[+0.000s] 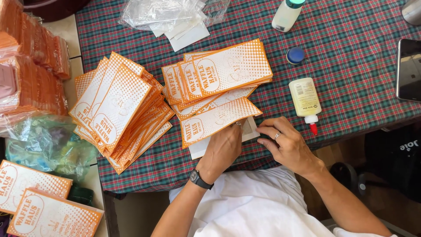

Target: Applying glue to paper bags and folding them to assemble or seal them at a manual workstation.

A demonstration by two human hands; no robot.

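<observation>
My left hand (222, 149), with a black watch on the wrist, presses down on a white paper piece (248, 128) at the table's near edge. My right hand (285, 142), wearing a ring, touches the same white piece from the right with its fingertips. An orange and white paper sleeve (215, 120) lies partly over the white piece, just beyond my left hand. Behind it sits a fanned stack of the same orange sleeves (223, 72). A yellowish glue bottle (304, 98) with a red tip lies right of my hands.
A bigger pile of orange sleeves (118, 109) fills the left of the plaid tablecloth (351, 66). Clear plastic bags (171, 13), a white bottle (287, 15), a blue cap (295, 55) and a dark tablet (409, 70) lie farther back. Wrapped orange bundles (30, 66) stand at far left.
</observation>
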